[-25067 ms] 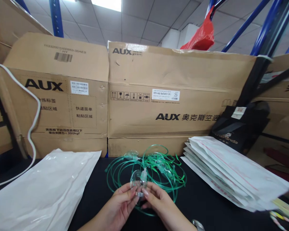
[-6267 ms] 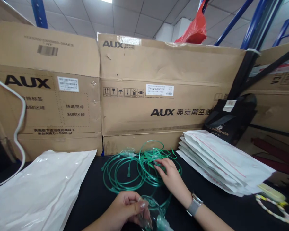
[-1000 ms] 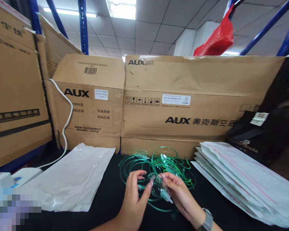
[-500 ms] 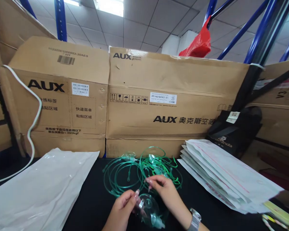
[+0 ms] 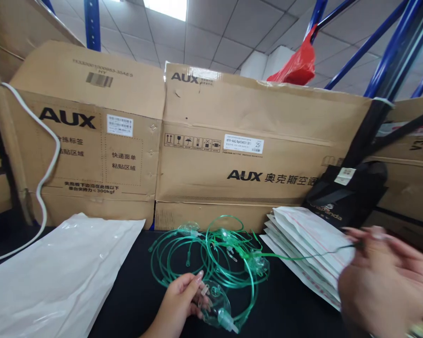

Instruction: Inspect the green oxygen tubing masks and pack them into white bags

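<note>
A clear oxygen mask [image 5: 216,303] with a pale connector lies at the near middle, and my left hand [image 5: 186,298] is closed on its left edge, thumb against forefinger. Off to the right, my right hand [image 5: 387,277], blurred by motion, pinches the end of a thin green strap [image 5: 292,257]. That strap runs taut leftward over the white packets to a heap of coiled green tubing [image 5: 176,253]. Other clear masks [image 5: 259,263] lie among the coils. Where the strap's far end is fixed I cannot tell.
A flat white plastic packet [image 5: 74,267] lies at left, and a stack of white packets [image 5: 303,244] at right. Behind stand AUX cardboard boxes [image 5: 204,183] and a black bag [image 5: 345,197]. A white cable [image 5: 44,188] hangs down the left side.
My right hand has swung from above the mask out to the far right, drawing the green strap out straight. My left hand stays on the mask, slightly further left.
</note>
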`<state>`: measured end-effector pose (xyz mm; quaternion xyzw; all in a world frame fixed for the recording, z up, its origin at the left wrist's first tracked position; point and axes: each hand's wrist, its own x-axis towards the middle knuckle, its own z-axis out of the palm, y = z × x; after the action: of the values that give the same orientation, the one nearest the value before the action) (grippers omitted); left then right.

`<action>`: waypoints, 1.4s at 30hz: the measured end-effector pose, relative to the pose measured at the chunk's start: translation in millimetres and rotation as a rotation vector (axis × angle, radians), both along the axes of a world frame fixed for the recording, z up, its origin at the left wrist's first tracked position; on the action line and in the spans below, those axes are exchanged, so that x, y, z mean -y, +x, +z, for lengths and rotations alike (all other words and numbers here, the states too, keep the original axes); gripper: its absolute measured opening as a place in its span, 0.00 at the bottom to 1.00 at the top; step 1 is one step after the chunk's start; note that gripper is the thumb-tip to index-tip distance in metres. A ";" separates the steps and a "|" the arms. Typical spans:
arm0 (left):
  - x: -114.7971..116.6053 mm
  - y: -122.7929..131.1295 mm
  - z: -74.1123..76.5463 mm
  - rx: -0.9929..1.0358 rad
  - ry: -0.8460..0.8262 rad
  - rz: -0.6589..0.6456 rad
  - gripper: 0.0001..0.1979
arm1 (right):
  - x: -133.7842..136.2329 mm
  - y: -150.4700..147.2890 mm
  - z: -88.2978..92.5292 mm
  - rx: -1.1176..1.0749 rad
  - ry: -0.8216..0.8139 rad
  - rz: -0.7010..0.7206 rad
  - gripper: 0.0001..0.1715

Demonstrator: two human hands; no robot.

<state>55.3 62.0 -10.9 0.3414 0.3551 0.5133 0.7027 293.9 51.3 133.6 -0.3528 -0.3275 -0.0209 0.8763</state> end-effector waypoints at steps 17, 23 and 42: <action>10.9 -16.9 16.7 -0.097 0.018 -0.315 0.11 | -27.6 -62.4 -81.8 0.024 -0.781 1.091 0.12; 4.7 -20.0 12.9 0.233 -0.093 -0.103 0.06 | -15.1 -80.4 -85.7 -0.028 -0.830 1.230 0.14; 8.5 -20.7 13.1 0.161 0.052 -0.170 0.11 | -4.9 -94.9 -94.1 -0.077 -0.816 1.209 0.13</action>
<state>34.5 53.5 2.3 0.3460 0.2536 0.4866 0.7611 199.0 56.2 39.5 -0.4095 -0.4158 0.6027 0.5442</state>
